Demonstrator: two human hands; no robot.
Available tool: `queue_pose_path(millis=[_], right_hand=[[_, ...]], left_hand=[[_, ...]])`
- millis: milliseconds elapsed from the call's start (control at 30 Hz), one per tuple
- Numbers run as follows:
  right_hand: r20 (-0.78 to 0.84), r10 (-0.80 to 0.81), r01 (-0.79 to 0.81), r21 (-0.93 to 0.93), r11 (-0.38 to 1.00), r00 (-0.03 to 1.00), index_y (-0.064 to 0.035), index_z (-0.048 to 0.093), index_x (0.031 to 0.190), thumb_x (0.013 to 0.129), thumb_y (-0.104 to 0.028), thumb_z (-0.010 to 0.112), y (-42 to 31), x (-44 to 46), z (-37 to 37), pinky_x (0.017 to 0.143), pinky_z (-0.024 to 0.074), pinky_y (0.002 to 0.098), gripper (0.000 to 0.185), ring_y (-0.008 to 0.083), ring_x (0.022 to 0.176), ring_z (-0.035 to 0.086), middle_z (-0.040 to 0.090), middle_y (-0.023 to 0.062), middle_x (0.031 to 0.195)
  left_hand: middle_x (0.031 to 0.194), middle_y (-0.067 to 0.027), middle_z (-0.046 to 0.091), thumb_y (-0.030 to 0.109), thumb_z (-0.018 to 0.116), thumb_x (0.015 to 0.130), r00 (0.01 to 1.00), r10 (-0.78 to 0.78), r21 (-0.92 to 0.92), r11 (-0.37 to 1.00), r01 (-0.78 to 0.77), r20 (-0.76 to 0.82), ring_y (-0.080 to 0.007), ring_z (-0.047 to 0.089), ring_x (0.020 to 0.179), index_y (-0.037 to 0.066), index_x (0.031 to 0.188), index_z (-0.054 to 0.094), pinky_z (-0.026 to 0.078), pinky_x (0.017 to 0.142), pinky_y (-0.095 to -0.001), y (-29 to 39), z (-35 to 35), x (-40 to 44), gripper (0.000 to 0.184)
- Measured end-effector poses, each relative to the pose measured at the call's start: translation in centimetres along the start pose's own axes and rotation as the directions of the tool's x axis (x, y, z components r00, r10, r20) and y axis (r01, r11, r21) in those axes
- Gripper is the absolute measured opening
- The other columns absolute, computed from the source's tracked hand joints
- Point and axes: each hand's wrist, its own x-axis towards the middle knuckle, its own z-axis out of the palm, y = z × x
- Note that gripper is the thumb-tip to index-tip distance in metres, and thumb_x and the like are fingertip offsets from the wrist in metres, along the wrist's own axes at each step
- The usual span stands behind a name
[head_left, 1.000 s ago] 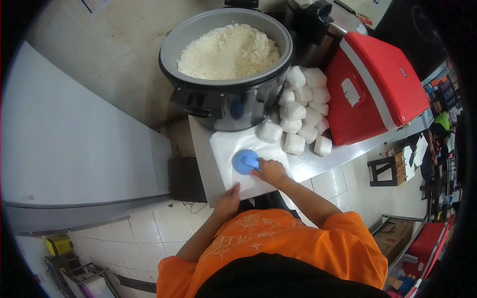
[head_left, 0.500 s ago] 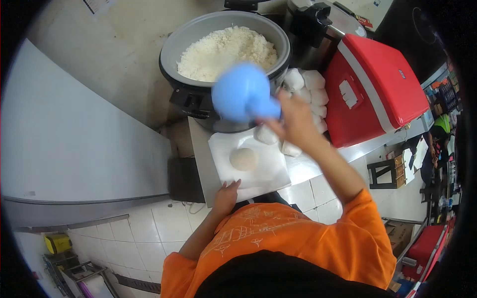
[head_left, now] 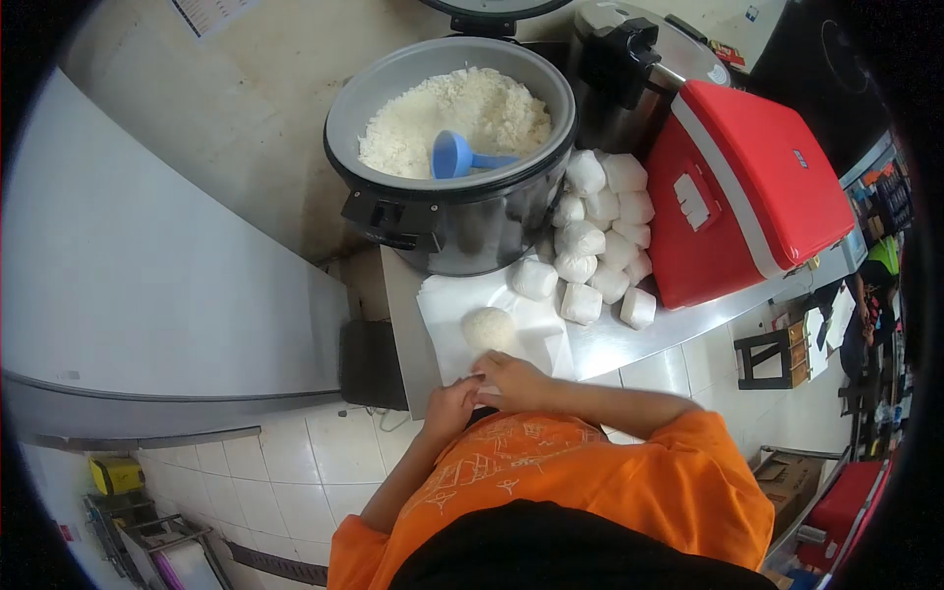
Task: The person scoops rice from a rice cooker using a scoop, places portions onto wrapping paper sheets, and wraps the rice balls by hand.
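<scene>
A rounded mound of rice [head_left: 490, 328] lies on a stack of white paper sheets [head_left: 447, 300]. Close together at the near edge of the paper are my left hand [head_left: 450, 405] and my right hand [head_left: 516, 382]. Both have their fingers closed at the sheet's near edge, just below the rice; the fingertips partly hide what they pinch. A blue scoop [head_left: 452, 154] rests on the white rice [head_left: 472, 98] inside the open rice cooker [head_left: 462, 221], its handle toward the right.
Several white paper-wrapped bundles [head_left: 580, 239] are heaped right of the cooker on the metal table [head_left: 629, 344]. Beyond them stands a red cooler box [head_left: 747, 187]. A second cooker [head_left: 629, 69] is behind. At left is a large pale grey panel [head_left: 167, 256].
The blue scoop has gone from my right hand into the cooker, onto the rice. My right hand has come down beside my left at the paper's near edge.
</scene>
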Motion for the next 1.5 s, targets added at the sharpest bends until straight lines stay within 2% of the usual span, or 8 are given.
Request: queue_pose_path(millis=[200, 500, 667, 767, 1033, 1233, 1433, 1500], right_hand=[[0.011, 0.246, -0.226, -0.360, 0.905, 0.969, -0.0049, 0.055, 0.099, 0.080, -0.019, 0.061, 6.3, -6.2, 1.0, 0.072, 0.0476, 0.0391, 0.024, 0.0328, 0.089, 0.058, 0.059, 0.0111, 0.092], [-0.322, 0.649, -0.451, 0.511, 0.732, 0.689, -0.0033, 0.060, 0.082, 0.082, -0.019, 0.061, 8.2, -4.7, 1.7, 0.055, 0.0448, 0.0324, 0.016, 0.0214, 0.054, 0.055, 0.058, 0.0140, 0.065], [-0.583, 0.451, -0.590, -0.062, 0.805, 0.676, -0.0022, 0.055, 0.070, 0.080, -0.021, 0.062, 9.6, -3.7, 3.0, 0.058, 0.0450, 0.0383, 0.023, 0.0262, 0.052, 0.056, 0.054, 0.0135, 0.057], [-0.442, 0.507, -0.634, -0.206, 0.746, 0.740, -0.0054, 0.052, 0.072, 0.076, -0.022, 0.066, 9.1, -3.5, 1.8, 0.071, 0.0428, 0.0429, 0.022, 0.0271, 0.066, 0.059, 0.059, 0.0112, 0.068], [-0.402, 0.266, -0.451, -0.488, 0.747, 0.876, -0.0156, 0.037, 0.132, 0.066, -0.023, 0.069, 10.2, 1.1, -1.3, 0.095, 0.0334, 0.0433, 0.074, 0.0305, 0.114, 0.043, 0.043, 0.0112, 0.127], [-0.553, -0.054, -0.415, -0.682, 0.602, 0.831, -0.0034, 0.051, 0.116, 0.075, -0.009, 0.052, 11.4, 2.6, -4.4, 0.092, 0.0372, 0.0403, 0.042, 0.0291, 0.110, 0.047, 0.051, 0.0130, 0.119], [-0.063, -0.290, 0.255, -0.323, 0.911, 0.955, -0.0063, 0.051, 0.079, 0.075, -0.014, 0.058, 3.4, 0.1, 3.4, 0.064, 0.0471, 0.0382, 0.011, 0.0256, 0.066, 0.057, 0.055, 0.0068, 0.077], [0.006, -0.129, 0.125, -0.290, 0.949, 0.992, -0.0065, 0.051, 0.078, 0.075, -0.014, 0.057, 3.8, -2.0, 6.2, 0.062, 0.0471, 0.0387, 0.010, 0.0260, 0.064, 0.056, 0.055, 0.0069, 0.077]], left_hand=[[0.085, -0.0172, 0.063, 0.018, 0.054, 0.086, 0.975, -0.092, -0.148, 0.981, 0.123, 0.203, -0.0343, 0.062, 0.076, 0.006, 0.097, 0.064, 0.049, 0.067, -0.0371, 0.3, -2.0, -2.7, 0.020], [0.074, -0.0188, 0.061, 0.019, 0.056, 0.085, 0.941, -0.246, -0.231, 0.954, 0.192, -0.233, -0.0320, 0.062, 0.070, 0.001, 0.086, 0.061, 0.047, 0.061, -0.0367, -5.1, -1.6, 0.5, 0.018], [0.066, -0.0156, 0.059, 0.021, 0.059, 0.083, 0.921, -0.183, 0.040, 0.977, 0.209, -0.343, -0.0310, 0.061, 0.064, 0.001, 0.084, 0.059, 0.046, 0.064, -0.0412, -7.5, 0.5, 3.2, 0.020], [0.080, -0.0141, 0.062, 0.022, 0.059, 0.080, 0.986, -0.166, 0.449, 0.882, 0.141, 0.016, -0.0287, 0.062, 0.076, 0.003, 0.088, 0.059, 0.044, 0.074, -0.0458, -7.0, -0.7, 4.3, 0.020], [0.107, -0.0164, 0.057, 0.012, 0.057, 0.078, 0.945, 0.318, 0.513, 0.826, -0.233, -0.083, -0.0323, 0.053, 0.103, 0.002, 0.122, 0.047, 0.040, 0.087, -0.0459, -9.8, 3.0, 8.9, 0.046], [0.102, -0.0102, 0.060, 0.023, 0.065, 0.074, 0.987, -0.123, 0.279, 0.956, 0.089, 0.108, -0.0315, 0.054, 0.100, 0.010, 0.107, 0.056, 0.041, 0.085, -0.0430, -5.4, 0.1, 11.8, 0.037], [0.090, -0.0074, 0.059, 0.022, 0.067, 0.068, 0.993, -0.058, 0.400, 0.916, 0.013, 0.099, -0.0309, 0.052, 0.098, 0.013, 0.082, 0.063, 0.037, 0.086, -0.0400, -3.5, -1.0, 13.3, 0.018], [0.089, -0.0097, 0.058, 0.020, 0.064, 0.068, 0.996, 0.010, 0.345, 0.938, -0.041, 0.091, -0.0315, 0.054, 0.094, 0.011, 0.083, 0.062, 0.041, 0.082, -0.0409, -3.7, -1.9, 13.1, 0.018]])
